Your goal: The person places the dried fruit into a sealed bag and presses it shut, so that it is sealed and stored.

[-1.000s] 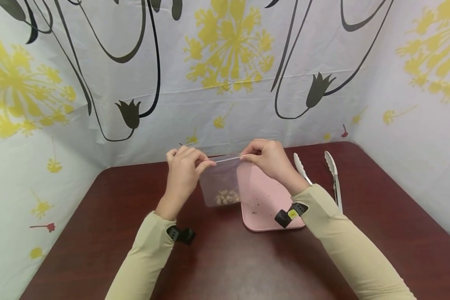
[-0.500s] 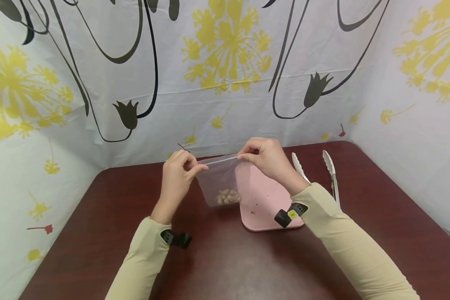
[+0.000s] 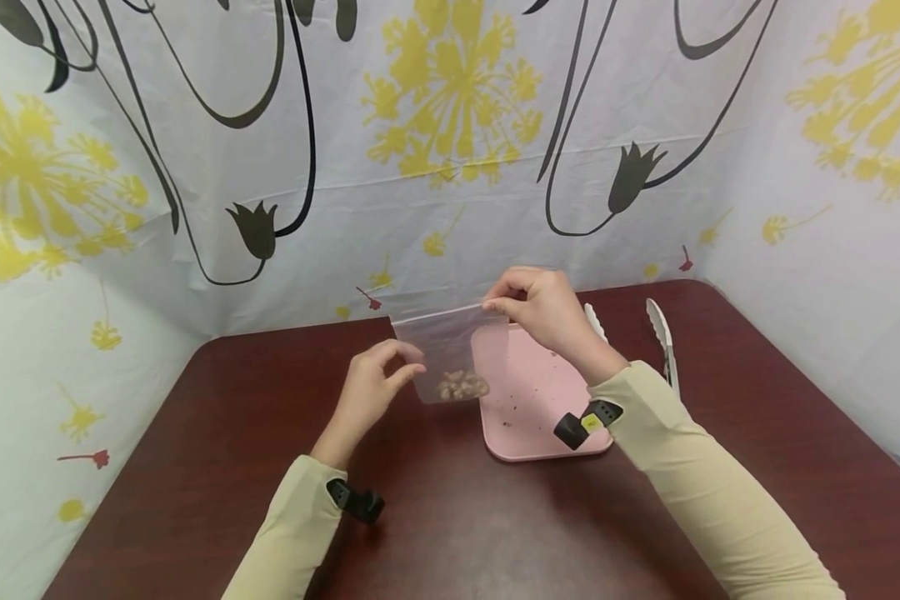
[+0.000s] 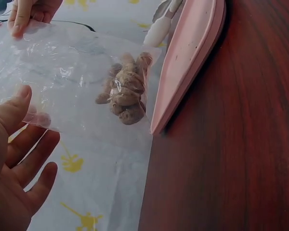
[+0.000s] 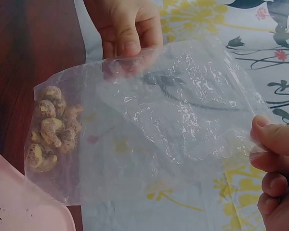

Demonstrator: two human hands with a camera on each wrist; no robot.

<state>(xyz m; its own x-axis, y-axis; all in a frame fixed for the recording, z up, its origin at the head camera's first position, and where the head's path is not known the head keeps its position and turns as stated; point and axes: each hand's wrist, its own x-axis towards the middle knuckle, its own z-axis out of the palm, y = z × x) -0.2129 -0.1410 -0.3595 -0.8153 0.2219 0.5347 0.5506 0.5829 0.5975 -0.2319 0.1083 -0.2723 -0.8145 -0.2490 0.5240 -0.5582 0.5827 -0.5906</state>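
Note:
A clear zip bag (image 3: 442,346) hangs above the table, its white zip strip along the top. Skin-on cashews (image 5: 53,127) lie gathered at its bottom. My right hand (image 3: 543,304) pinches the upper right corner by the zip between thumb and fingers. Lower down, my left hand (image 3: 375,383) has the bag's left edge between thumb and fingertips. In the right wrist view, the left fingertips (image 5: 127,70) show through the film, with the thumb on the near side. The left wrist view shows that hand's other fingers (image 4: 33,154) spread loosely below the bag.
A pink tray (image 3: 525,417) with dark crumbs lies on the dark red table (image 3: 450,517), behind and right of the bag. White-tipped tongs (image 3: 662,333) lie beyond it, partly hidden by the right arm. A patterned cloth (image 3: 450,225) hangs behind the table.
The left hand has left the bag's upper left corner and moved down to its left edge. The right hand stays at its corner, slightly higher and farther right.

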